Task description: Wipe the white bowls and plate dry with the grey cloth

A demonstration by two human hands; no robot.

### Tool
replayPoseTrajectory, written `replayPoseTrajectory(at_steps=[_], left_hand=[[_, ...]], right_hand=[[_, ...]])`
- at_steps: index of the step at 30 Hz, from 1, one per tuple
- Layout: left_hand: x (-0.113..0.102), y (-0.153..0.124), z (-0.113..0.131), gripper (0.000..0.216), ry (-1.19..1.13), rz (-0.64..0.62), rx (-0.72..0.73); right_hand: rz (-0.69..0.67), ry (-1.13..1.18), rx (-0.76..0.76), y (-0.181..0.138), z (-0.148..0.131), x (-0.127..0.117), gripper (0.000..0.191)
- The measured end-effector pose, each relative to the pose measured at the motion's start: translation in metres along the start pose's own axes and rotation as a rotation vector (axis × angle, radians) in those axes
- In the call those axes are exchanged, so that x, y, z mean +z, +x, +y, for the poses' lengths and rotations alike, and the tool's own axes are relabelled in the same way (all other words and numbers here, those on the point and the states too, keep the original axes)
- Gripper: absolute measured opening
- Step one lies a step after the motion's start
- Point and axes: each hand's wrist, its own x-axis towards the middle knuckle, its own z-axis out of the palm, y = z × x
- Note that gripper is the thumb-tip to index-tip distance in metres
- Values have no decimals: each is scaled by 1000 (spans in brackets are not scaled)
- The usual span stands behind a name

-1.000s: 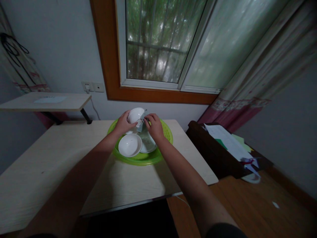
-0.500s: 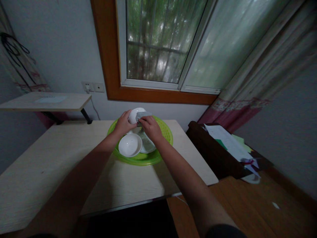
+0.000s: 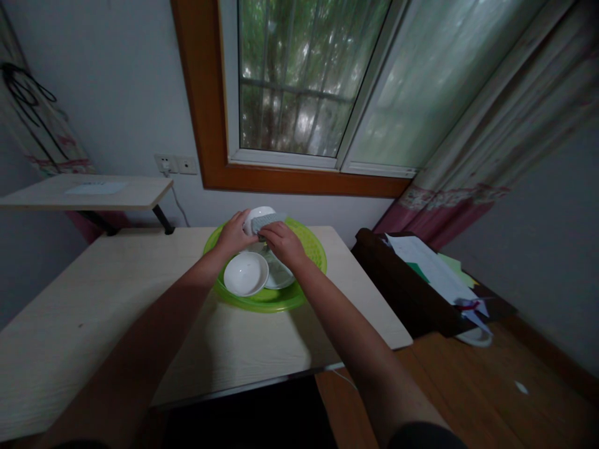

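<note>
My left hand [image 3: 234,235] grips a white bowl [image 3: 258,211] by its left side, held up over the back of a green plastic basin [image 3: 262,304]. Pinched in my right hand [image 3: 284,242] is a grey textured cloth [image 3: 266,221], which lies against the bowl. Below my hands, a second white bowl [image 3: 246,274] sits face up in the front left of the basin. Beside it on the right lies a white plate [image 3: 279,274], partly covered by my right hand and wrist.
The basin stands on a pale wooden table [image 3: 187,337]. A small raised shelf [image 3: 88,191] with a paper on it is at the left. Right of the table is a dark brown piece of furniture [image 3: 397,287] with papers [image 3: 430,268] on top. A window [image 3: 309,81] is behind.
The cloth has shifted slightly left across the bowl, along with my right fingers. My left hand still holds the bowl in about the same place. The basin and the dishes in it have stayed put.
</note>
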Motion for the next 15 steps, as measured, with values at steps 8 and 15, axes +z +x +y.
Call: replayPoseTrajectory(at_steps=[8, 15], left_hand=[[-1, 1, 1, 73, -49, 76, -38], [-1, 0, -2, 76, -52, 69, -45]], right_hand=[[184, 55, 225, 0, 7, -5, 26], [228, 88, 301, -4, 15, -3, 22]])
